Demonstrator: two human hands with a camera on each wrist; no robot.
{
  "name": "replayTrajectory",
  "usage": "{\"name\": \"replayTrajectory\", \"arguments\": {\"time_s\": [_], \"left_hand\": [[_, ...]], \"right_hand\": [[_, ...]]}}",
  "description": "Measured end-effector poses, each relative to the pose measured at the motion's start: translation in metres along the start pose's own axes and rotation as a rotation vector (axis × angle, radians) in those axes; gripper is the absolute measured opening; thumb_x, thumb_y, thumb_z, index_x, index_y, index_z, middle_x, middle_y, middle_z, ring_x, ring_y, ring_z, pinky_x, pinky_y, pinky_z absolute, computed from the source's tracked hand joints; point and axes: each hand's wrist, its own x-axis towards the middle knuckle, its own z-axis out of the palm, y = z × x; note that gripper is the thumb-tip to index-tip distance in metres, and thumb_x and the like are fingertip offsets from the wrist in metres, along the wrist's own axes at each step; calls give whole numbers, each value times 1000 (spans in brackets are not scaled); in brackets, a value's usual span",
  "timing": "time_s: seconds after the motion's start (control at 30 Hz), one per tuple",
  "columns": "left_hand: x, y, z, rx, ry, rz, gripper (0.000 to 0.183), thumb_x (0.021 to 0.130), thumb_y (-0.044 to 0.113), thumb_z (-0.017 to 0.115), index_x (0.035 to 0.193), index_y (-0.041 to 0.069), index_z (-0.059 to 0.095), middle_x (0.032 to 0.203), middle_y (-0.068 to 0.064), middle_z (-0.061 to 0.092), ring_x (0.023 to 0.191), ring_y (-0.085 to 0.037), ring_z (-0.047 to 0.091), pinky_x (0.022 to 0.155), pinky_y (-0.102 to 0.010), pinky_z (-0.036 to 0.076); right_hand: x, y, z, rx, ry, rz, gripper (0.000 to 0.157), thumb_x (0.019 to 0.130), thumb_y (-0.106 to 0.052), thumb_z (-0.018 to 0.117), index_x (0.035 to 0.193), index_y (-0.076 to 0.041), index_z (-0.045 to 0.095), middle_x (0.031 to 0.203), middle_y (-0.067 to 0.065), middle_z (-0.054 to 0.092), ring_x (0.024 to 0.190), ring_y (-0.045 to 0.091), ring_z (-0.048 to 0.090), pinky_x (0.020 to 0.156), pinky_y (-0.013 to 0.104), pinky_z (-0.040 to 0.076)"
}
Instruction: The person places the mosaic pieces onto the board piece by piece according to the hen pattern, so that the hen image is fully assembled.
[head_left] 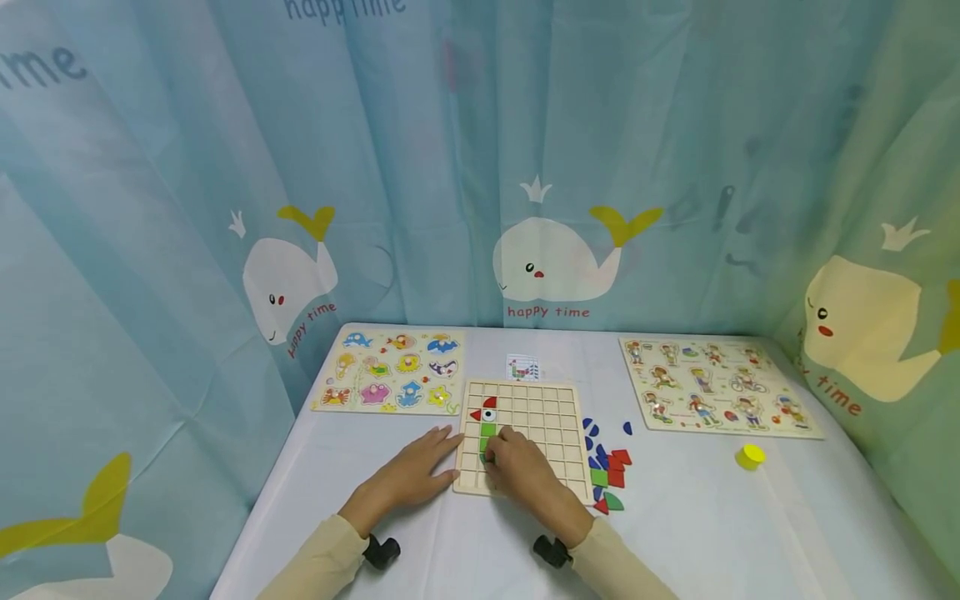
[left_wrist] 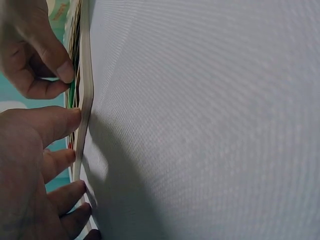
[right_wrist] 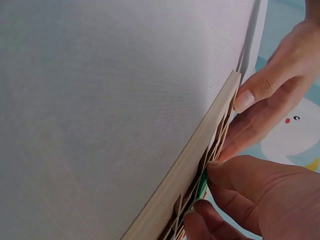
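A wooden grid board [head_left: 538, 433] lies on the table with several pieces set in its left columns: a red quarter-round, a red triangle [head_left: 476, 415], a white tile with an eye [head_left: 489, 415] and light green squares [head_left: 488, 430]. My right hand [head_left: 517, 468] is over the lower left cells, its thumb and fingertips pinching a green puzzle piece [right_wrist: 202, 184] down at the grid. Its shape is mostly hidden by the fingers. Along the board's left edge rests my left hand [head_left: 416, 468], fingers extended and fingertips on the rim, as the left wrist view also shows.
Loose blue, red and green pieces [head_left: 616, 477] lie right of the board. Behind it is a small picture card [head_left: 522, 367]. A sea-animal puzzle [head_left: 390, 367] stands back left, a figure puzzle [head_left: 720, 385] back right, with a yellow cylinder [head_left: 750, 457] in front. A curtain encloses the table.
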Motion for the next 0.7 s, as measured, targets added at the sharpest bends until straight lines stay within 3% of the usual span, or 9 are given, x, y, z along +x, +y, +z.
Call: {"name": "replayTrajectory", "arguments": {"time_s": [0.37, 0.5, 0.7], "left_hand": [[0, 1, 1, -3, -11, -9, 63, 106, 40, 61, 163, 20, 43, 171, -11, 34, 159, -36, 30, 127, -57, 32], [-1, 1, 0, -7, -10, -12, 63, 106, 39, 62, 163, 20, 43, 172, -11, 34, 159, -37, 30, 127, -58, 31], [0, 1, 1, -11, -8, -17, 63, 106, 40, 62, 163, 20, 42, 172, -10, 33, 159, -36, 29, 128, -58, 30]], "right_hand": [[-5, 8, -13, 36, -28, 29, 14, 85, -7, 86, 91, -9, 74, 90, 2, 61, 78, 15, 53, 68, 37, 54], [-9, 22, -26, 71, -39, 100, 14, 86, -6, 85, 95, -8, 74, 91, 2, 62, 81, 16, 55, 72, 39, 55], [-14, 60, -51, 106, -74, 241, 14, 91, -10, 82, 100, -4, 73, 97, 8, 63, 85, 21, 60, 78, 43, 57]]}}
